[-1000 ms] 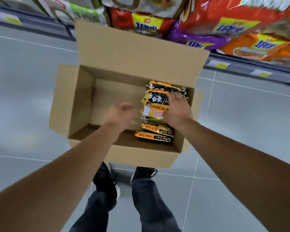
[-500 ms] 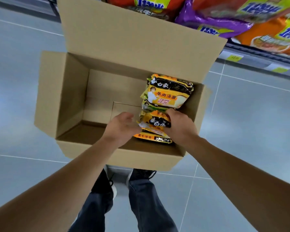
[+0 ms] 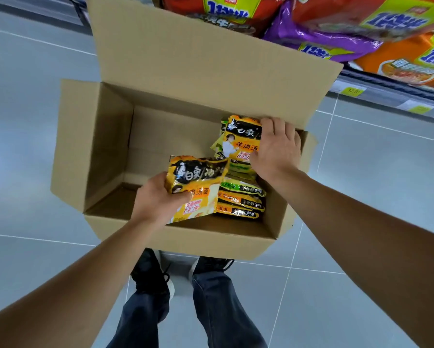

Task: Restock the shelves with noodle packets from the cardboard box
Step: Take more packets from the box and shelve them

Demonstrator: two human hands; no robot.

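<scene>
A: What is different from half a second back?

B: The hands are splitting up. The left hand [image 3: 158,199] is now gripping one packet [image 3: 197,187] by its edge, thumb on top, and lifting it clear of the stack [image 3: 239,200]. Before, both hands were working the same pile at the near end.

A: And the right hand [image 3: 277,149]?

B: It is reaching to the far end and closing over a second packet [image 3: 241,138], fingers curling round the top edge, thumb on the face. So two packets are coming out together, one per hand.

A: Where is all this sitting?

B: Inside the box [image 3: 105,136], right-hand side. The left half is showing bare cardboard, so I judge the box is running low.

A: Anything unclear?

B: How many packets are remaining; only their edges are showing, overlapped. The left palm is hiding under its packet. The shelf [image 3: 386,94] is cut off at the top, so I cannot tell where the gap for these is. The far flap is blocking the lower shelf.
</scene>
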